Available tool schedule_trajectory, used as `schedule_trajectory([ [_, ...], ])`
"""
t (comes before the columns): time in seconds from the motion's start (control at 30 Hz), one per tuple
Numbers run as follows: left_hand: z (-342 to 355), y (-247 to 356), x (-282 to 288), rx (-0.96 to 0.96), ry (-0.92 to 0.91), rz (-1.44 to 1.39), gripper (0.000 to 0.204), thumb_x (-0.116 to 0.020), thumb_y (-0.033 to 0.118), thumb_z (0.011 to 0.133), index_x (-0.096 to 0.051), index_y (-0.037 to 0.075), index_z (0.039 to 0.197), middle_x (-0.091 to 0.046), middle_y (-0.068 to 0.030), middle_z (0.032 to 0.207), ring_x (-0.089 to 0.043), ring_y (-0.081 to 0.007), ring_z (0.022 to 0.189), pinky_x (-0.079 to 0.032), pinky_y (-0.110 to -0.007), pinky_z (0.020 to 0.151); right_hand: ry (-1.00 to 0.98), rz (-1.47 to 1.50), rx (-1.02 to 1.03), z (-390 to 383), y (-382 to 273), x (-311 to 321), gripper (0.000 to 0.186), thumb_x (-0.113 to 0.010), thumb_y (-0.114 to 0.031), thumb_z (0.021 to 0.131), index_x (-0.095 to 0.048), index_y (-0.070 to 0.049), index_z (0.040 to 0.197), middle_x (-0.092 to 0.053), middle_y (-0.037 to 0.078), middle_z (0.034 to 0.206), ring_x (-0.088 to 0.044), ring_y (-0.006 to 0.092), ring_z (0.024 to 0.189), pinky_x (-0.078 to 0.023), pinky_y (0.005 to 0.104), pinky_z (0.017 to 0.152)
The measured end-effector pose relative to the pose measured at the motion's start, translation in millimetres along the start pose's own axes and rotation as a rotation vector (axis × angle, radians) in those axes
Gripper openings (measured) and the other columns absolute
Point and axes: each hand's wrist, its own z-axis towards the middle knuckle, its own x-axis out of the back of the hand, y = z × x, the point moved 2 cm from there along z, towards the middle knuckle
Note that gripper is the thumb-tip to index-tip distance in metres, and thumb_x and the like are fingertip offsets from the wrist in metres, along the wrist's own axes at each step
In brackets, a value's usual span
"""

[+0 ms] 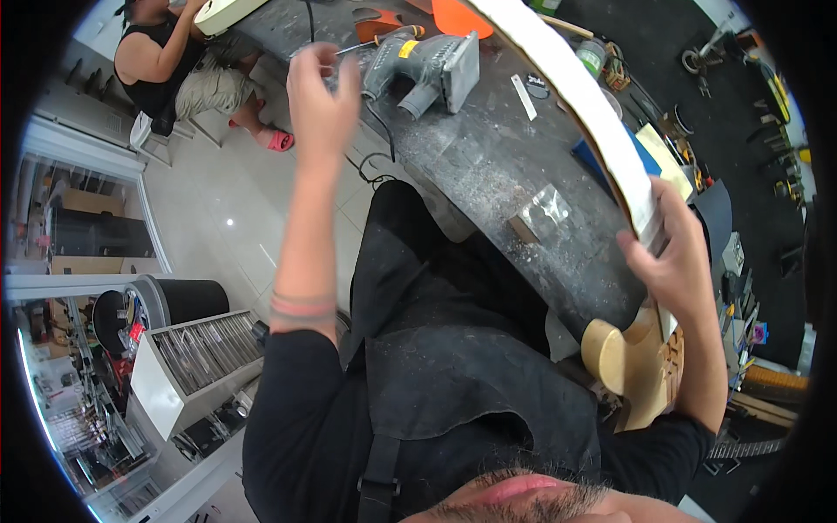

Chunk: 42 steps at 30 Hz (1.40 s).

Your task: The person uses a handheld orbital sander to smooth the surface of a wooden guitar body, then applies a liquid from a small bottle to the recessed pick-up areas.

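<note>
My left hand (323, 87) is raised at the bench's left edge, blurred, fingers curled beside a thin metal tool with an orange handle (392, 35); whether it holds anything is unclear. A grey metal vise (410, 74) with a yellow label stands just right of it. My right hand (667, 253) grips a long white-faced strip (584, 87) with a dark edge, running from the top of the view toward me. Below that hand is a pale wooden guitar headstock (610, 357). A small clear packet (545, 209) lies on the grey, dusty bench (471, 157).
A co-worker in a black top (153, 70) sits at upper left with a cream guitar body (222, 13). Cables (379, 174) hang off the bench. A white drawer unit (192, 366) and dark bin (183, 301) stand left. Tools and containers (610, 70) crowd the right side.
</note>
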Motion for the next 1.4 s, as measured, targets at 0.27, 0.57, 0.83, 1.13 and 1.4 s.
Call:
schedule_trajectory([
  [0.27, 47.9, -80.5, -96.0, 0.600, -0.874, -0.256, 0.086, -0.082, 0.071, 0.101, -0.066, 0.010, 0.158, -0.079, -0.0035, 0.119, -0.070, -0.0103, 0.099, -0.057, -0.029, 0.070, 0.015, -0.190, 0.039, 6.8, 4.1, -7.0, 0.065, -0.088, -0.024, 0.092, -0.064, 0.002, 0.146, -0.075, 0.025, 0.121, -0.072, 0.0394, 0.110, -0.056, 0.0438, 0.102],
  [0.57, -13.5, -98.0, -28.7, 0.709, -0.455, -0.439, 0.046, -0.081, 0.044, 0.108, -0.072, 0.004, 0.127, -0.075, -0.0082, 0.094, -0.064, -0.0133, 0.059, -0.048, -0.030, 0.048, 0.017, -0.271, 0.085, 15.3, 11.9, -10.9, 0.059, -0.088, -0.030, 0.094, -0.066, 0.000, 0.140, -0.077, 0.024, 0.112, -0.074, 0.0417, 0.106, -0.058, 0.0474, 0.094],
  [0.83, -160.0, -180.8, 140.0, 0.841, 0.006, -0.909, 0.076, -0.056, 0.054, 0.111, -0.056, -0.007, 0.157, -0.070, -0.0196, 0.127, -0.068, -0.0262, 0.104, -0.057, -0.037, 0.084, -0.084, -0.307, 0.123, 22.4, 19.6, -46.7, 0.050, -0.086, -0.033, 0.094, -0.066, -0.003, 0.129, -0.081, 0.022, 0.105, -0.081, 0.0424, 0.101, -0.063, 0.0517, 0.090],
  [1.13, -141.9, -144.2, 250.3, 0.352, 0.156, -1.242, 0.097, -0.084, 0.045, 0.095, -0.046, -0.010, 0.165, -0.059, -0.0252, 0.157, -0.061, -0.0236, 0.096, -0.056, -0.032, 0.078, -0.204, -0.264, 0.115, 22.4, 35.6, -89.5, 0.066, -0.087, -0.037, 0.097, -0.057, -0.007, 0.148, -0.083, 0.025, 0.111, -0.081, 0.0455, 0.103, -0.063, 0.0527, 0.090],
  [1.4, -114.2, -76.7, 257.5, 0.327, 0.055, -1.365, 0.112, -0.104, 0.035, 0.062, -0.046, -0.006, 0.149, -0.054, -0.0158, 0.132, -0.052, -0.0211, 0.100, -0.051, -0.034, 0.086, -0.205, -0.354, 0.136, 25.9, 32.9, -88.9, 0.060, -0.082, -0.052, 0.102, -0.064, -0.008, 0.138, -0.083, 0.019, 0.100, -0.081, 0.0432, 0.089, -0.064, 0.0520, 0.081],
])
